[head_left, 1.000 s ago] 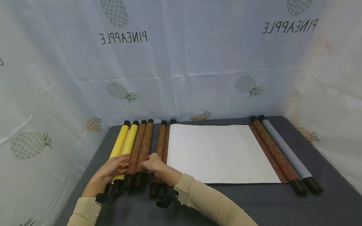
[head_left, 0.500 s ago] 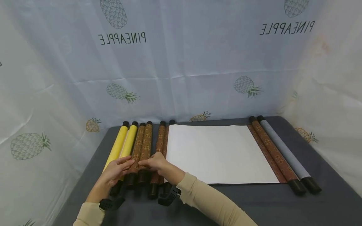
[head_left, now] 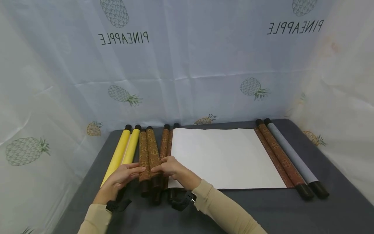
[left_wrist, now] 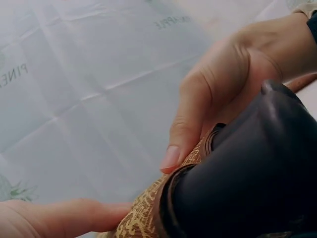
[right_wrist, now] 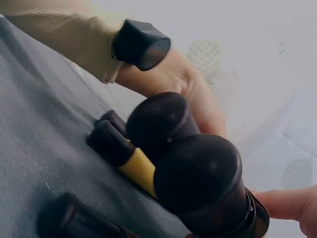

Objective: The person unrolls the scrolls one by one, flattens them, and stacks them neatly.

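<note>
A brown gold-patterned scroll, made of two rolls side by side with black end knobs, is held by both hands in the head view. My left hand [head_left: 121, 178] grips the left roll [head_left: 143, 152] near its front end. My right hand [head_left: 172, 167] pinches the right roll [head_left: 152, 146], its thumb on top in the left wrist view. Close up in the right wrist view, the black knobs [right_wrist: 198, 173] stand above the dark tabletop. The fingers under the rolls are hidden. Left of the scroll lies a yellow scroll [head_left: 132, 148], also of two rolls.
A wide white sheet [head_left: 225, 156] lies spread right of the hands. Brown rolls [head_left: 164, 139] run along its left side, and another brown roll [head_left: 280, 156] and a grey roll [head_left: 292, 152] along its right. A pineapple-print curtain [head_left: 181, 65] surrounds the dark table [head_left: 263, 211].
Both hands have shifted right with the brown scroll, away from the yellow scroll. The scroll's near end has come up and now overlaps the brown roll beside the white sheet.
</note>
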Available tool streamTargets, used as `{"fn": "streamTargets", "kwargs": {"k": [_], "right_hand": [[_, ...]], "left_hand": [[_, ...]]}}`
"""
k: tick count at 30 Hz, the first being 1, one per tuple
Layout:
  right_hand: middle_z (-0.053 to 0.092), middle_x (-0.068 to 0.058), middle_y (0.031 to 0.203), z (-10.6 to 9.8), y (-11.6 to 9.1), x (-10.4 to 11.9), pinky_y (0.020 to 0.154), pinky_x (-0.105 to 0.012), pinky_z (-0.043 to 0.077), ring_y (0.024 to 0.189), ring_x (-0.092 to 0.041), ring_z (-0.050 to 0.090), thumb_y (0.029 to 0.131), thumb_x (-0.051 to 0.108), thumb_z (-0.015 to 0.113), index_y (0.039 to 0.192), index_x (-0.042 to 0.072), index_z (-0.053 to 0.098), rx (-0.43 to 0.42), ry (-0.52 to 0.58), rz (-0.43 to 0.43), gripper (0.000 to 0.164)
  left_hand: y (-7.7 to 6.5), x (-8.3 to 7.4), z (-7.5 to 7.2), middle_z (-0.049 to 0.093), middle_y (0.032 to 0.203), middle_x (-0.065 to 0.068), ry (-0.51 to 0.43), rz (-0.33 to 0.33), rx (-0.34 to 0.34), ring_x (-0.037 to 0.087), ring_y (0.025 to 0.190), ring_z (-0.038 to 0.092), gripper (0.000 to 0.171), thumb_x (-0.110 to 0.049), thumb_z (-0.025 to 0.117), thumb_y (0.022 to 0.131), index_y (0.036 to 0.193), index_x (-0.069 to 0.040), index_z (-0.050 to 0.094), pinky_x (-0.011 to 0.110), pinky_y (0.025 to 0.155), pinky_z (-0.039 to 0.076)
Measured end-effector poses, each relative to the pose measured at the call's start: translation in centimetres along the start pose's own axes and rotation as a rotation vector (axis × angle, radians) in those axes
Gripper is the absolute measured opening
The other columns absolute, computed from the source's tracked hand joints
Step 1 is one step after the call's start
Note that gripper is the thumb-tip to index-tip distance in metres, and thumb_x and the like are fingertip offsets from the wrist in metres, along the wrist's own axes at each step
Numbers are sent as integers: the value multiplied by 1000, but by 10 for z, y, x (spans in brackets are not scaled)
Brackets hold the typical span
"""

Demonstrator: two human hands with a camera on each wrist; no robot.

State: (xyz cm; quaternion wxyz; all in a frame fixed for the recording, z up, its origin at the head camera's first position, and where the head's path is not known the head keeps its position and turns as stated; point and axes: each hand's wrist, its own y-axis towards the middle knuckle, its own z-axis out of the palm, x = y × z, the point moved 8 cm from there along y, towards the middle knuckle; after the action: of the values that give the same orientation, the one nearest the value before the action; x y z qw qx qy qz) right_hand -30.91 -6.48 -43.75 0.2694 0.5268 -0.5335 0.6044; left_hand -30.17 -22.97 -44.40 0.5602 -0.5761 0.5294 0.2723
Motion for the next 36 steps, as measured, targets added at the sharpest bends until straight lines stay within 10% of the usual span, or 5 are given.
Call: {"fn": "streamTargets", "kwargs": {"k": [14,25,36], "right_hand": [[47,-26,143,-38,-5,7,97,-47,51,123,-35,55,79,7,73,140,-4,44,78,-59,-133,68],[56,-26,128,-69,-24,15,80,-32,55,102,-25,63,78,3,73,137,-6,45,54,-82,-228,66],[51,-29,131,-105,-39,23,88,-40,56,118,-40,60,80,0,70,139,-8,38,44,-59,-311,68]], "left_hand": [[6,-32,27,45,141,35,60,101,17,22,114,65,79,-19,71,86,142,17,30,41,100,51],[7,-60,50,49,135,36,152,141,-20,42,121,55,91,-16,76,81,146,16,20,49,100,48],[13,-103,80,59,91,5,109,276,41,5,77,54,84,-8,74,81,145,10,24,24,72,49]]}}
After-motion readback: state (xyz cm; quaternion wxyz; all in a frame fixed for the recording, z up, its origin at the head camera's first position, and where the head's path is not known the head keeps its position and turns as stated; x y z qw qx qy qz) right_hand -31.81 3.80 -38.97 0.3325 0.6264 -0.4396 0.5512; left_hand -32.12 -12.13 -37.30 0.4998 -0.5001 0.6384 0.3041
